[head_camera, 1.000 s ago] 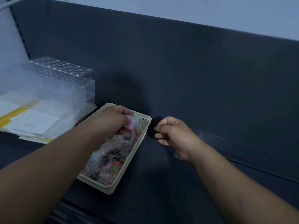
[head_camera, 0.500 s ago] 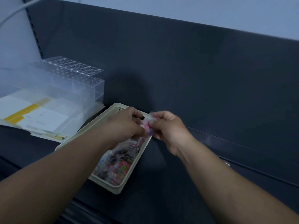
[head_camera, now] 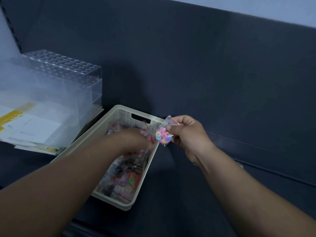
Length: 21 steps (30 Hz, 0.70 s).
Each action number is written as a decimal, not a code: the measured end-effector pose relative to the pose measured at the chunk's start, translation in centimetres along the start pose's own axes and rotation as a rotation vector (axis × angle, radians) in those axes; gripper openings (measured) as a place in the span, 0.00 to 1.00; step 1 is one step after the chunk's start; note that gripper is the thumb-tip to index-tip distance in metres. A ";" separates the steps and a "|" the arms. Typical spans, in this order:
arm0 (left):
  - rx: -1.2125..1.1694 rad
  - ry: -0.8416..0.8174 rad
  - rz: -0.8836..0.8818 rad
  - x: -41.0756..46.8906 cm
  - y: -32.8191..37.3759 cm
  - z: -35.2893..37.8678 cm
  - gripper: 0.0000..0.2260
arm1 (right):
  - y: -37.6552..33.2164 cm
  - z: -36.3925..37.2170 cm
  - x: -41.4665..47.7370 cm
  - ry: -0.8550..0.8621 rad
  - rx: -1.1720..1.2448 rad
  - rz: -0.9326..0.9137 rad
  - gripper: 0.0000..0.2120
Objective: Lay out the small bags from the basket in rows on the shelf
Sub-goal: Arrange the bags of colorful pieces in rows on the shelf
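A cream plastic basket (head_camera: pixel 119 113) stands on the dark shelf (head_camera: pixel 188 185), holding several small clear bags (head_camera: pixel 126 180) of colourful bits. My right hand (head_camera: pixel 186 134) pinches one small clear bag of pastel buttons (head_camera: pixel 163 136) just right of the basket's far corner, above the shelf. My left hand (head_camera: pixel 135 142) reaches down into the basket among the bags; it is blurred, and whether its fingers hold a bag is not clear.
A clear acrylic rack with rows of holes (head_camera: pixel 68 71) stands at the left over a stack of white and yellow papers (head_camera: pixel 29 124). The dark back panel (head_camera: pixel 205 74) rises behind the shelf. A clear strip (head_camera: pixel 256 147) runs along the shelf at the right.
The small button bag passed from between both hands to my right hand alone, which drew slightly right. My left hand dropped back into the basket.
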<state>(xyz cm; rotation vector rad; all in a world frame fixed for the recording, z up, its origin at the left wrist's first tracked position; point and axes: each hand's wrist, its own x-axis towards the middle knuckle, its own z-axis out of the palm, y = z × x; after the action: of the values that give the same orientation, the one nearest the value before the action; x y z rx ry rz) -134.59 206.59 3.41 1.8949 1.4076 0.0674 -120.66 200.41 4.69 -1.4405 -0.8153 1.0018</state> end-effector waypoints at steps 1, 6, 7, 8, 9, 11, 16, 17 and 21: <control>0.039 -0.015 0.004 0.3 -0.1 0.1 0.09 | 0.0 -0.1 -0.1 0.009 -0.002 0.001 0.08; -0.013 0.029 0.034 1.2 -0.2 -1.0 0.06 | -0.1 -1.5 -0.5 0.045 -0.023 0.019 0.08; -0.118 0.039 0.054 1.4 -0.3 -1.3 0.07 | -0.1 -1.9 -0.6 0.051 -0.022 0.030 0.08; -0.224 0.058 0.084 1.5 -0.3 -1.7 0.04 | -0.1 -2.3 -0.7 0.058 -0.021 0.045 0.08; -0.294 0.090 0.103 1.5 -0.2 -1.9 0.03 | -0.1 -2.7 -0.8 0.064 -0.019 0.060 0.08; -0.382 0.124 0.131 1.4 0.4 -2.4 0.09 | -0.1 -3.6 -1.0 0.075 0.001 0.081 0.07; -0.396 0.170 0.168 0.7 2.0 -2.3 0.08 | -0.3 -5.4 -2.2 0.065 0.071 0.127 0.07; -0.373 0.183 0.166 0.7 2.2 -2.2 0.08 | -0.4 -5.7 -2.5 0.053 0.072 0.129 0.07; -0.214 0.305 0.150 0.4 2.6 -1.8 0.07 | -0.3 -7.0 -2.6 0.010 0.047 0.088 0.06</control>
<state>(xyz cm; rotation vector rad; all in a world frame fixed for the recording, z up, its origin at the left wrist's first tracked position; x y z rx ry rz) -133.23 207.63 6.06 1.8610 1.3874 0.5789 -115.28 195.25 5.32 -1.4503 -0.7211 1.0727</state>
